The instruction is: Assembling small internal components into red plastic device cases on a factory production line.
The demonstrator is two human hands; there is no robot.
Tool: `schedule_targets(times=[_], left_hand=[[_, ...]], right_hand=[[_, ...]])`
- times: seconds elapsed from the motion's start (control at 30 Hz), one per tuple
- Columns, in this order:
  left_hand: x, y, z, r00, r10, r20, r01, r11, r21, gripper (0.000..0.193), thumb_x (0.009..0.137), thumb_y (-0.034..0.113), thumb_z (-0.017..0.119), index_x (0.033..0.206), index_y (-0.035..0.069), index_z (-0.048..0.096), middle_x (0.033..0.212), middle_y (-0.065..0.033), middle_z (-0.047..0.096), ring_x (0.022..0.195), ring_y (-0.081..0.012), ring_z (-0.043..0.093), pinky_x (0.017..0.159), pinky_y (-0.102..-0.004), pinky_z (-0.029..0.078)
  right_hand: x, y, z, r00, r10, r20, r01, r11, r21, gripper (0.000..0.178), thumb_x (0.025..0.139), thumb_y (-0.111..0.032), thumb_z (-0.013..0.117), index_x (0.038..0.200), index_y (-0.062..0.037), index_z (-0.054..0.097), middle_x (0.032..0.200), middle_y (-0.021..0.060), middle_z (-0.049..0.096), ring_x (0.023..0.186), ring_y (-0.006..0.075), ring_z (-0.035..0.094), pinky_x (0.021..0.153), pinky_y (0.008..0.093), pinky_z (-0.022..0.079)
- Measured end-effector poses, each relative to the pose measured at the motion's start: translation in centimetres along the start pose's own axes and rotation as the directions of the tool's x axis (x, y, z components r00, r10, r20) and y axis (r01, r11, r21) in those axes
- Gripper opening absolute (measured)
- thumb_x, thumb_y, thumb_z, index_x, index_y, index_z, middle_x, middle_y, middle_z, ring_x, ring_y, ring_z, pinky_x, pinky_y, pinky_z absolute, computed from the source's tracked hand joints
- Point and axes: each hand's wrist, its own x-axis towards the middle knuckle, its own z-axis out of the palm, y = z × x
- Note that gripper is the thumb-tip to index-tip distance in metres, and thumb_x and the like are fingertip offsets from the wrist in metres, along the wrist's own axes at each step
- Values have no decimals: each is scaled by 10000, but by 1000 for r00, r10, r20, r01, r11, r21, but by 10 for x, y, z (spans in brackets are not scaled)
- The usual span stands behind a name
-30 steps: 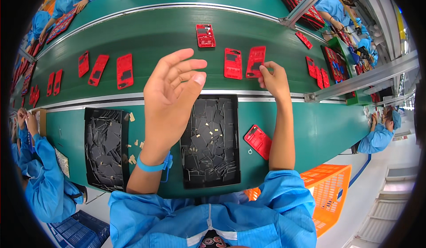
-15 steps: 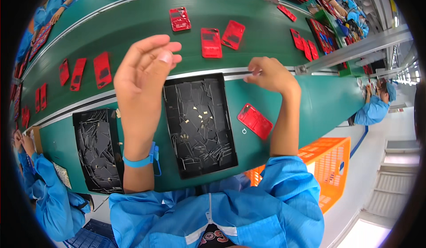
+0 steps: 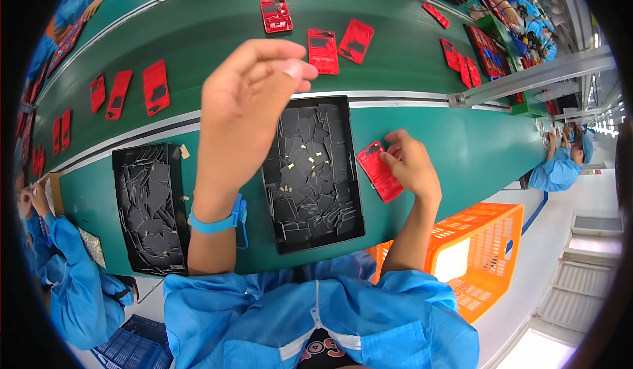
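My left hand [image 3: 254, 98] is raised over the far left corner of a black tray [image 3: 359, 197]. Its fingers are loosely bent and spread, with nothing visible between them; a blue wrist strap [image 3: 217, 225] circles that wrist. Dark flat rectangular pieces [image 3: 316, 178] and a few small pale bits fill the tray. To its right, my right hand [image 3: 417, 168] grips the right edge of a red rectangular plastic casing [image 3: 380, 178], thumb on top. The casing lies tilted on the green table, and its far right part is hidden by my fingers.
Another black tray [image 3: 125, 224] of dark pieces stands at left. Beyond a metal rail [image 3: 376, 98], several red casings, one a red casing [image 3: 156, 87], lie on a green belt [image 3: 217, 26]. An orange crate [image 3: 481, 296] sits at lower right. Co-workers in blue are around.
My right hand has come down toward me and taken hold of the red casing, turning it more upright. My left hand has shifted right and slightly farther away. The whole view has shifted a little.
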Motion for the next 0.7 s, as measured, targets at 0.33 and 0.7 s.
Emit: schedule_targets(times=[0.33,0.7], left_hand=[[-8,-17,9,957,-128,261,37,945,326,364,949,158,728,1246,-27,628,1057,-104,706,948,-123,673,851,-278,532],[6,-8,-5,967,-217,134,218,976,10,175,996,93,663,1097,-42,616,835,-84,719,632,-141,694,539,-247,546]], right_hand=[[9,-43,-11,922,-219,-320,322,891,319,103,960,11,625,1045,33,680,869,136,695,761,195,657,721,304,522],[6,-102,-20,689,-118,-715,553,723,414,121,1040,-55,601,1062,7,702,986,44,708,836,102,631,772,245,516]])
